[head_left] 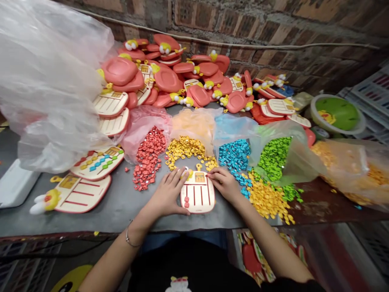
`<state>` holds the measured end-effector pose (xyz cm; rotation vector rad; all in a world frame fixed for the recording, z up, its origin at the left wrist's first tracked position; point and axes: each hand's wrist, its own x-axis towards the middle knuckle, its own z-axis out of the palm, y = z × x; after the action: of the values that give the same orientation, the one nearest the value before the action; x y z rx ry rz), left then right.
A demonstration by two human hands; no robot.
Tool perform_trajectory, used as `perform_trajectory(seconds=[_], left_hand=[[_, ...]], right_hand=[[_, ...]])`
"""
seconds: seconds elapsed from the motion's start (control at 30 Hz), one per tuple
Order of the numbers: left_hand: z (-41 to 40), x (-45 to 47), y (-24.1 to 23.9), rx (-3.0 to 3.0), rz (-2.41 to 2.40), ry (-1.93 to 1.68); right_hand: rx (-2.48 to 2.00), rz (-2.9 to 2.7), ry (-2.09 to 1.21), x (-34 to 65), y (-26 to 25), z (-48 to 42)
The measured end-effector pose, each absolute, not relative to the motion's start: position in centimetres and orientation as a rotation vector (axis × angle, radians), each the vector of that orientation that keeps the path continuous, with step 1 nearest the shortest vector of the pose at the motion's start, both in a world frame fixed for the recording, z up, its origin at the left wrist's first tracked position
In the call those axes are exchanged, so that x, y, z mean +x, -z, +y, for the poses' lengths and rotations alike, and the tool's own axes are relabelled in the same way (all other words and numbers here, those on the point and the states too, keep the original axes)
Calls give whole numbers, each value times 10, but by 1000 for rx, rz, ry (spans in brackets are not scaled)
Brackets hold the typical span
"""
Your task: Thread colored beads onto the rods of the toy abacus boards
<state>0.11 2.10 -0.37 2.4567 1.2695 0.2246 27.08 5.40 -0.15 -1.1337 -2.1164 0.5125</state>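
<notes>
A cream toy board [198, 198] with a red rim and slots lies flat in front of me. Two red beads sit at the lower end of its left slot. My left hand [168, 192] is closed along the board's left side, thumb at the lower edge and fingers over the top corner by the yellow-and-white animal head. At the upper right corner, my right hand [225, 184] has its fingertips pinched together over the end of a slot; whatever is between them is too small to make out. Yellow beads [187, 147] lie just behind the board.
Piles of red beads [150, 156], blue beads [234, 154], green beads [275, 158] and yellow-orange pieces [267, 196] spread from plastic bags. To the left are a bare-slotted board [83, 194], a bead-filled board [99, 163] and a big clear bag [54, 81]. Stacked red toys [167, 77] line the brick wall.
</notes>
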Motion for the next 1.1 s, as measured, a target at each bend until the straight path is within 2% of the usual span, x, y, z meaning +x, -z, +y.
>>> perform_trajectory(seconds=[0.33,0.53,0.73,0.93,1.1], left_hand=[[19,3,3,2484,1307,-244],[20,3,2,2479,1294,-216],[20,3,3,2493,1286,-237],[19,2,7,2491,1280,-282],[18,1,10,2490,1293,-285]], right_hand=[[-1136,-2202,-448,262,2,54],[-1037,-2210,-683,261,-2,41],[-1047,-2156,-790,213,2,44],[-819,-2310,-1128,207,-24,66],[-885,-2382,-708,162,-33,123]])
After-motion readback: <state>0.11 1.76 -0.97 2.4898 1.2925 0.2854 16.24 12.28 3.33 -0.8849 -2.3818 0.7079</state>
